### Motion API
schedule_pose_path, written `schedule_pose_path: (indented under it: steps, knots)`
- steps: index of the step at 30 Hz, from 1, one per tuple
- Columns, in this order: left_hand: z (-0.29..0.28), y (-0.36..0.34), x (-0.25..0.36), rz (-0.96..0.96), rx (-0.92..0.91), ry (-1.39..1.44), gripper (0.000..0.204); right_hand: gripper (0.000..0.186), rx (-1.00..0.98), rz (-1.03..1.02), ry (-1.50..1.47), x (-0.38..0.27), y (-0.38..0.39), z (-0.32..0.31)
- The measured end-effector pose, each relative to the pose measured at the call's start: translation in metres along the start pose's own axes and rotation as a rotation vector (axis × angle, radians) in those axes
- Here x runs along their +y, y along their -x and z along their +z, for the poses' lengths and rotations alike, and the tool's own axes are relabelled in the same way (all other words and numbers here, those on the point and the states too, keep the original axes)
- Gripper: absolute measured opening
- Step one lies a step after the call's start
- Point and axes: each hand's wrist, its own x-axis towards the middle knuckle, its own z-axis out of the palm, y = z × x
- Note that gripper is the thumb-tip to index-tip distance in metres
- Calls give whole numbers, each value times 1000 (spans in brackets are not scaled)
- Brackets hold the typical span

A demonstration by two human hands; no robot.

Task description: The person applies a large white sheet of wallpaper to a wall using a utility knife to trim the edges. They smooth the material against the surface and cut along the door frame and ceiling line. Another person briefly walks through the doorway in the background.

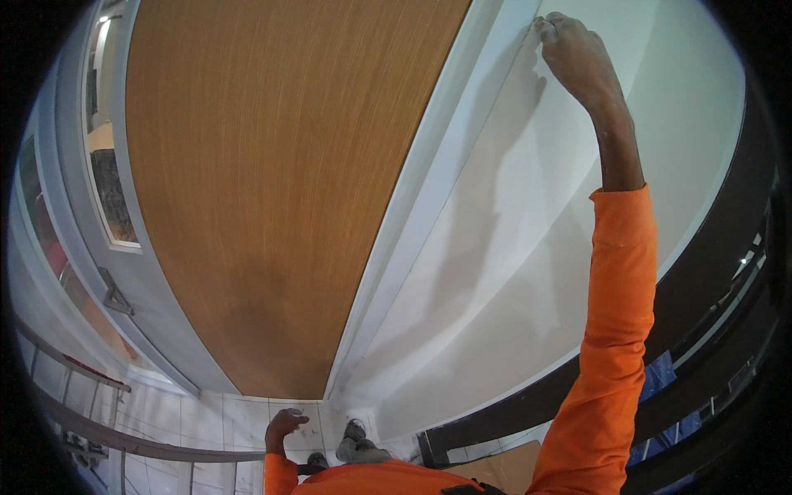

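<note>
My right arm, in an orange sleeve, is stretched up high. My right hand [569, 54] is closed, its fingertips pinched against the seam where the white door frame [441, 194] meets the white wall [462, 239]. Pale dust or filler marks the fingers; whatever they hold is too small to make out. A rough whitish line runs along the seam just below the fingertips. Low down, my left hand [287, 423] hangs near my body with loosely bent fingers and nothing visible in it. Facing me is a tall wood-grain panel [289, 190] inside the frame.
At the left stands a grey door with a narrow glass pane [114, 181] and a metal handle [115, 293]. A ladder-like metal rail [165, 450] curves across the lower left, above white floor tiles [243, 421]. Dark beams [701, 272] and blue sheeting [657, 379] lie at the right.
</note>
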Motion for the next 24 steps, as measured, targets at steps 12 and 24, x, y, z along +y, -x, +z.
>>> schedule_pose_path:
  steps: [12,24]
  knots:
    - [5,14,-7,51,17,32,50,27,-82,-7,174,-17,15,-29]
    - [-56,28,-71,-121,73,49,65,35,48,104,-60,-69,32,-36]
